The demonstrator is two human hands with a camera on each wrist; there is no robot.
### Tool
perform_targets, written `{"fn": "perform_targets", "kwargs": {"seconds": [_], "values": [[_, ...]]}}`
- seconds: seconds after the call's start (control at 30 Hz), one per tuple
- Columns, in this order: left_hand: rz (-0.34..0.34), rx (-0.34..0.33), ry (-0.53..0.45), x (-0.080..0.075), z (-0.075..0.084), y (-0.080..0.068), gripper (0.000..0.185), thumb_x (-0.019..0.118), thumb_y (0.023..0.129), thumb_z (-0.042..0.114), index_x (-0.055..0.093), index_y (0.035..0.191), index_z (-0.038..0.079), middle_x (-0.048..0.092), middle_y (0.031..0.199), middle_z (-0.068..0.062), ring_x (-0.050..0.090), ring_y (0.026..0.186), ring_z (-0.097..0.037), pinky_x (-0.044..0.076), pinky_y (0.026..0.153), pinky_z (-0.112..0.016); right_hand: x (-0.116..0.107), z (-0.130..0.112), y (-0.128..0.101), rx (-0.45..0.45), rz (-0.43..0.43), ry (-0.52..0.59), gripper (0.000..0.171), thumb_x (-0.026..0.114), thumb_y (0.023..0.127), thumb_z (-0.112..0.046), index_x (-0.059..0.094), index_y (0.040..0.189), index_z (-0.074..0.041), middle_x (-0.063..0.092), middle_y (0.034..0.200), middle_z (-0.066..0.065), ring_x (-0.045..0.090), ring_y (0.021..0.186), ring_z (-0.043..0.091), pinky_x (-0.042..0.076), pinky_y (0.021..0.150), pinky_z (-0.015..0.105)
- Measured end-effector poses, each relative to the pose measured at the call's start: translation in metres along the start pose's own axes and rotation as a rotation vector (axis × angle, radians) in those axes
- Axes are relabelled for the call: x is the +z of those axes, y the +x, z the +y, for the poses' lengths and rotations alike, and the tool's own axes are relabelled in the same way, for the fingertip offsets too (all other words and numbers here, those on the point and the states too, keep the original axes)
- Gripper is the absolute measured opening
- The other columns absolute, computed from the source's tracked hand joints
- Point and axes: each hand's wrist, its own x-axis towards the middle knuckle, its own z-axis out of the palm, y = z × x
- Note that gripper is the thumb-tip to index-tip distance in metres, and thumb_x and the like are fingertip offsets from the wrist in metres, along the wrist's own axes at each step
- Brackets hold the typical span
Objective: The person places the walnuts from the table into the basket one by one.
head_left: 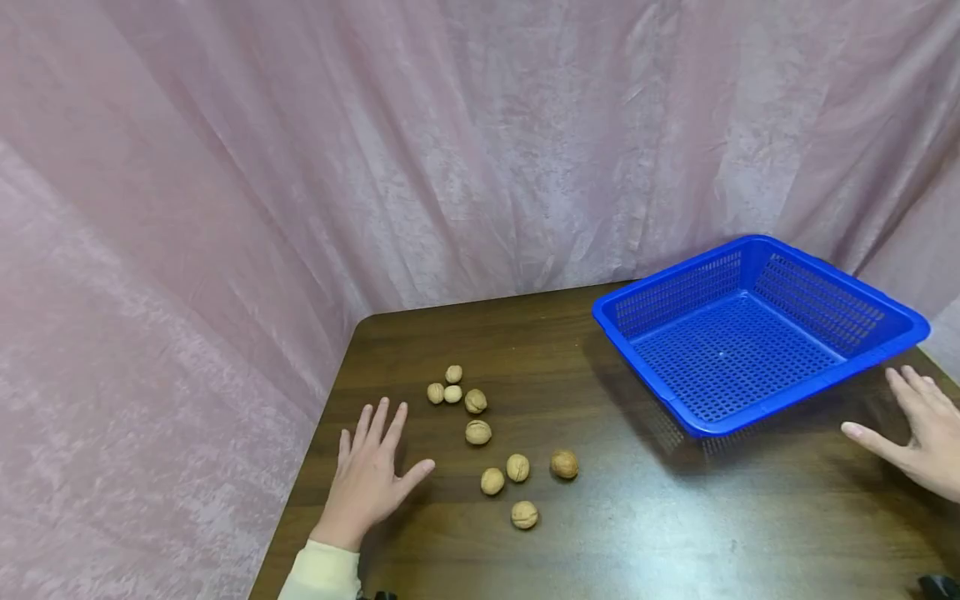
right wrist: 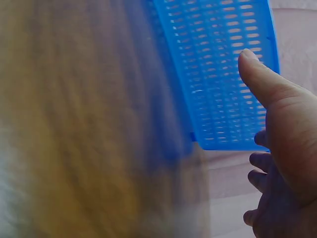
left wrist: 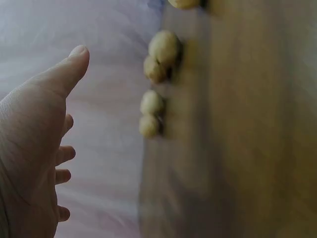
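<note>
Several walnuts (head_left: 477, 432) lie scattered on the brown wooden table, left of its middle. My left hand (head_left: 365, 481) is just left of them, fingers spread, holding nothing. In the left wrist view, walnuts (left wrist: 163, 48) show beyond the thumb, apart from the hand (left wrist: 34, 144). At the right is a blue plastic basket (head_left: 806, 400) with slotted walls, and nothing shows inside it. My right hand (head_left: 926, 433) is beside the basket's near right corner, thumb apart from the fingers, gripping nothing. The right wrist view has the basket's slotted wall (right wrist: 218, 74) behind the thumb.
A pink curtain (head_left: 480, 150) hangs behind the table and along its left side. The wooden table (head_left: 675, 533) has its back edge close to the curtain. A small black object (head_left: 939, 587) shows at the bottom right corner.
</note>
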Motion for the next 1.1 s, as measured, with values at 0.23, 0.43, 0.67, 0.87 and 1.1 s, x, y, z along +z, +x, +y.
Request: {"fn": "perform_targets", "kwargs": {"seconds": [0.23,0.43,0.67,0.87,1.1], "values": [[0.025,0.138,0.024,-0.022,0.04,0.038,0.093,0.045,0.083,0.077,0.015,0.155,0.027,0.006,0.161,-0.004,0.0,0.147,-0.028,0.012,0.107,-0.068,-0.011,0.007,0.016,-0.019,0.19,0.164,0.093,0.074,0.082,-0.027,0.02,0.146,0.012,0.012,0.148,0.039,0.005,0.14,0.049,-0.002,0.113,0.056],[0.019,0.292,0.054,-0.032,0.097,0.074,0.094,0.039,0.082,0.08,0.013,0.156,0.027,0.004,0.161,-0.003,0.001,0.147,-0.026,0.013,0.109,-0.064,-0.019,0.013,0.048,-0.056,0.237,0.194,0.089,0.074,0.082,-0.024,0.023,0.148,0.006,0.014,0.152,0.032,0.008,0.144,0.039,0.0,0.116,0.047],[-0.041,0.478,0.12,-0.025,0.186,0.105,0.096,0.021,0.081,0.084,0.0,0.155,0.027,-0.003,0.161,-0.001,-0.008,0.146,-0.021,0.01,0.113,-0.057,-0.039,-0.005,0.094,-0.114,0.076,0.064,0.086,0.068,0.086,-0.027,0.022,0.142,0.019,0.016,0.142,0.046,0.005,0.139,0.053,-0.002,0.115,0.051],[-0.09,0.539,0.167,-0.005,0.256,0.12,0.099,0.019,0.081,0.085,0.003,0.156,0.022,0.003,0.161,-0.003,-0.004,0.146,-0.021,0.01,0.115,-0.051,-0.039,0.003,0.12,-0.078,-0.067,-0.087,0.088,0.062,0.09,-0.037,0.019,0.14,0.022,0.015,0.142,0.046,0.003,0.137,0.056,-0.003,0.114,0.054],[-0.194,0.443,0.15,0.018,0.299,0.125,0.104,0.015,0.077,0.089,0.005,0.156,0.021,0.001,0.161,0.0,-0.003,0.146,-0.018,0.009,0.117,-0.044,-0.034,0.019,0.137,-0.049,-0.159,-0.126,0.089,0.057,0.092,-0.041,0.017,0.14,0.022,0.015,0.141,0.047,0.004,0.134,0.06,-0.004,0.112,0.058]]}}
